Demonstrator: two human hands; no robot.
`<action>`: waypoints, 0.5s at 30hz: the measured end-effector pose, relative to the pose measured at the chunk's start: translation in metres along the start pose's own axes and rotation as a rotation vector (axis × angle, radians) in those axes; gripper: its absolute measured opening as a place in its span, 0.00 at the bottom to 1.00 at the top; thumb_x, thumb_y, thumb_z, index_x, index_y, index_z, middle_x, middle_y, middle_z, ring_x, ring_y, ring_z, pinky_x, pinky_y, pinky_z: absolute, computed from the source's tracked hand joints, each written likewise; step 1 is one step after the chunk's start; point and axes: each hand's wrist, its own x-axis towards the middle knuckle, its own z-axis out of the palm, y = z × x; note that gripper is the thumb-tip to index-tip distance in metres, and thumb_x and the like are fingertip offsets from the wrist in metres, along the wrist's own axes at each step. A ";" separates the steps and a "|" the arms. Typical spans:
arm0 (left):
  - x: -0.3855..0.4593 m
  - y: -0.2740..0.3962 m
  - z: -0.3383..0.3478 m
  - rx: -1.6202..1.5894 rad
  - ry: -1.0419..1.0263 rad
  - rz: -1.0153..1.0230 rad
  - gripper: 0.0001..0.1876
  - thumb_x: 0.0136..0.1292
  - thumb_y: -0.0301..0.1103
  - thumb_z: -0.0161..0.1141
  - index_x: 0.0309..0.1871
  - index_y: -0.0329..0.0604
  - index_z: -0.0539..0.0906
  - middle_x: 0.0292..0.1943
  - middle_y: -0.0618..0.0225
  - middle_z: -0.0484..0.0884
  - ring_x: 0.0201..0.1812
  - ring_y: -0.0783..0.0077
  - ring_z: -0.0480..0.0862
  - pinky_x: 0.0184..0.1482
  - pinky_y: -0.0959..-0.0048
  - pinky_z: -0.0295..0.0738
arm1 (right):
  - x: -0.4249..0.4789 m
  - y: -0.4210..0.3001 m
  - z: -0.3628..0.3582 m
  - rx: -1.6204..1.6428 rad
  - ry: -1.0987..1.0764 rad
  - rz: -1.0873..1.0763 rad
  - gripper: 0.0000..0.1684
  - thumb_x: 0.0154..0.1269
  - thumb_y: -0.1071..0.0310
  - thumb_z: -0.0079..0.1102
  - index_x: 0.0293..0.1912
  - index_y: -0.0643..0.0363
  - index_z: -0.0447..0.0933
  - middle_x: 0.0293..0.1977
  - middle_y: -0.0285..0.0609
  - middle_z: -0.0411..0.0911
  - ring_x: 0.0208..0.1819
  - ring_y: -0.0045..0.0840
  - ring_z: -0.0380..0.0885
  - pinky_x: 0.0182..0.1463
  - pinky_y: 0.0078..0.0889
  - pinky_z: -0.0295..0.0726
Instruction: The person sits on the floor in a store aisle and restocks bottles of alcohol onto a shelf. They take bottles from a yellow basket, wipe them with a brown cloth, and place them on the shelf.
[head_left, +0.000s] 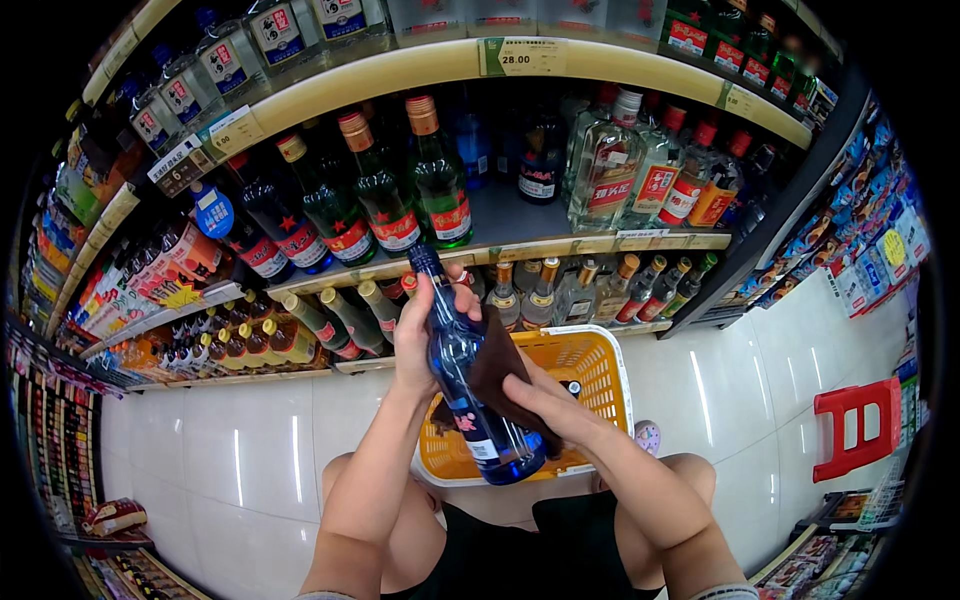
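Observation:
A blue glass liquor bottle (459, 375) is tilted in front of me, its dark cap toward the shelf and its base toward my lap. My left hand (417, 337) grips it around the neck and shoulder. In my right hand (551, 401) is a dark brown cloth (495, 364), pressed against the bottle's right side. The cloth hides part of the bottle and its label. Under both hands stands a yellow plastic shopping basket (611, 375) with a white rim. A small dark item (571, 388) inside it is mostly hidden by my right arm.
Green glass bottles (442, 191) and clear glass bottles (609, 176) line the middle shelf (517, 217). More bottles (581, 292) stand on the bottom shelf. On the tiled floor (255, 442), a red plastic stool (859, 429) stands at the right. Packaged snacks (840, 202) hang beyond the shelf's end.

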 end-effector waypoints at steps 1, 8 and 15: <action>-0.002 -0.003 -0.002 0.163 -0.001 0.047 0.24 0.76 0.52 0.41 0.55 0.36 0.69 0.31 0.66 0.76 0.37 0.73 0.77 0.42 0.76 0.73 | 0.000 -0.003 0.000 0.017 0.021 -0.022 0.51 0.66 0.52 0.62 0.74 0.61 0.43 0.69 0.49 0.56 0.70 0.32 0.56 0.72 0.34 0.54; -0.018 -0.015 0.009 0.380 -0.012 0.070 0.21 0.76 0.51 0.43 0.51 0.39 0.70 0.34 0.66 0.79 0.36 0.79 0.77 0.40 0.80 0.72 | -0.002 -0.011 -0.003 -0.157 0.096 -0.091 0.51 0.54 0.64 0.74 0.69 0.66 0.53 0.59 0.46 0.68 0.62 0.27 0.67 0.67 0.32 0.64; -0.016 -0.018 0.023 0.502 0.042 0.125 0.18 0.74 0.47 0.49 0.50 0.38 0.75 0.38 0.67 0.79 0.41 0.80 0.76 0.46 0.80 0.70 | 0.000 -0.023 -0.008 -0.188 0.108 -0.130 0.50 0.52 0.67 0.74 0.68 0.66 0.54 0.58 0.44 0.69 0.60 0.27 0.69 0.66 0.31 0.66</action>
